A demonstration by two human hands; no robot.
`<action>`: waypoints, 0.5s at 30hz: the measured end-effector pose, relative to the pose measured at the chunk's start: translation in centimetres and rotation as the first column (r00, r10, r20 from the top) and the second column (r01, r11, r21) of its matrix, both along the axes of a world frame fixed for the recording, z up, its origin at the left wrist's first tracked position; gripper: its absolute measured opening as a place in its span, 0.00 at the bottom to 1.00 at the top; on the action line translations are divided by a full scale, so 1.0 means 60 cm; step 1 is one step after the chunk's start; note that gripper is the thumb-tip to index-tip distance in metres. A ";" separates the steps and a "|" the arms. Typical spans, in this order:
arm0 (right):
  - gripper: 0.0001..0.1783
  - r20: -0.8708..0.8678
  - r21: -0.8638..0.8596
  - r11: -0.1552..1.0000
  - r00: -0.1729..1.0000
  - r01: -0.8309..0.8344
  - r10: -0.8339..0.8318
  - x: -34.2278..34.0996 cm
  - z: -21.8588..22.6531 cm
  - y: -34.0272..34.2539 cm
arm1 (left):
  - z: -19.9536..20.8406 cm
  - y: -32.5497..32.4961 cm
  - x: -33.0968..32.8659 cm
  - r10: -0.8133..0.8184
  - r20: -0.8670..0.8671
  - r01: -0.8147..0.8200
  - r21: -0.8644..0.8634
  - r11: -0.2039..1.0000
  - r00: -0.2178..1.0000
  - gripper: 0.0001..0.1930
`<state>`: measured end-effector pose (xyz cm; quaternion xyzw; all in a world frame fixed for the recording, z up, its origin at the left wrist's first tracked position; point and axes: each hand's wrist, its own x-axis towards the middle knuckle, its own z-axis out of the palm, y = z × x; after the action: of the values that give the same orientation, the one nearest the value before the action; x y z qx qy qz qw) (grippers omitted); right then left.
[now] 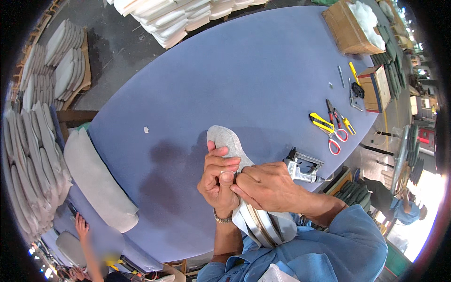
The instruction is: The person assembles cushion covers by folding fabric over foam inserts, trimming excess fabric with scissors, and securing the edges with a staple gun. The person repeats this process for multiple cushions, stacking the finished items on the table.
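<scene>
A long, grey fabric-covered padded panel [228, 140] is held on edge above the blue table, its lower end against my blue shirt. My left hand [218, 176] wraps around its upper part, with the thumb on the near edge. Close beside that thumb, my right hand [263, 183] is closed, its fingers pinching the panel's edge; the fingertips are partly hidden. Toward my body, the panel's underside shows white and brown layers. Just right of my right hand, a silver staple gun [303, 168] lies on the table.
Scissors [334, 141], a yellow cutter [322, 122], pliers and a screwdriver lie on the right of the blue table [235, 70]. A box with white stuffing [350, 28] stands at the far right. A grey cushion [98, 181] lies at left, near another person's hand [81, 227].
</scene>
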<state>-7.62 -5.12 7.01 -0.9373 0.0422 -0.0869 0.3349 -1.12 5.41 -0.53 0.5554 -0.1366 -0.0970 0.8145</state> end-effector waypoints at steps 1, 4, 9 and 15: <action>0.16 -0.023 -0.024 1.000 1.000 0.002 -0.003 -0.001 0.003 0.005 | 0.001 0.005 0.001 -0.005 -0.002 0.005 -0.007 1.000 1.000 0.14; 0.17 -0.103 0.035 0.999 0.995 -0.010 0.013 -0.015 0.000 0.014 | 0.006 0.024 0.000 -0.017 0.020 0.017 -0.004 1.000 1.000 0.14; 0.08 -0.131 0.468 0.871 0.986 0.149 -0.099 -0.083 -0.030 -0.006 | 0.012 0.046 0.003 -0.021 0.100 0.010 0.110 0.994 0.995 0.12; 0.32 -0.482 -0.141 0.871 0.736 0.470 -0.475 -0.340 -0.138 -0.050 | 0.034 0.083 0.015 -0.030 0.282 -0.067 0.330 0.942 0.959 0.02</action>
<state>-28.05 -8.11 -1.24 -0.8867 0.3638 0.0773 0.2747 -0.20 10.38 1.49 0.6956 -0.2278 -0.0306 0.6807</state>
